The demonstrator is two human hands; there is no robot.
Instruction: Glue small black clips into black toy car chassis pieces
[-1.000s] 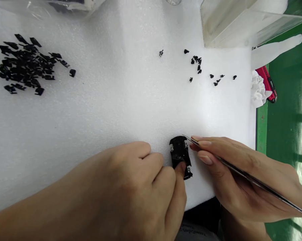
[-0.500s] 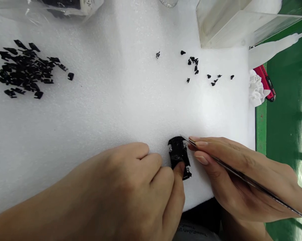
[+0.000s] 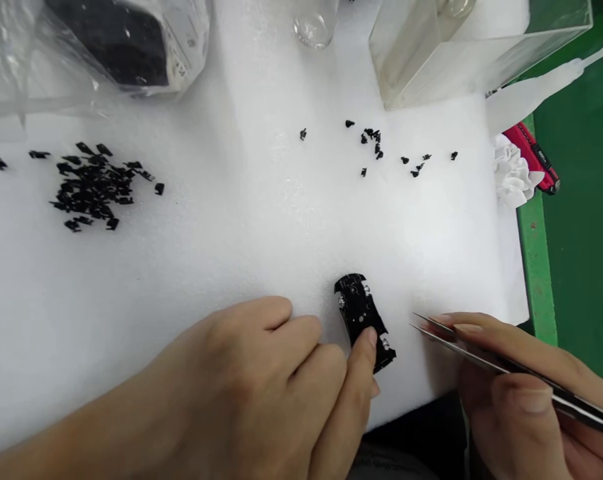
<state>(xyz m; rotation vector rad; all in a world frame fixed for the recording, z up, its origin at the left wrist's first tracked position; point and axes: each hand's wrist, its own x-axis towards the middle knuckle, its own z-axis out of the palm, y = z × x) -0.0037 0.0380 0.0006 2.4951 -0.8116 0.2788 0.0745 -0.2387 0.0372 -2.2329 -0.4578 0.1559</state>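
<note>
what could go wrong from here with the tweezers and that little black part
The left hand holds the black part only at its near end, close to the edge of the foam pad; a nudge may twist it or push it off.
The tweezers in the right hand point at it with sharp tips, which might scratch it or poke a finger.
The tiny black bits lying loose farther back could scatter if the pad is bumped.

Tweezers [image 3: 461, 351] rear cut by right edge; black part [image 3: 356, 307] partly under left hand [image 3: 261, 387].
</note>
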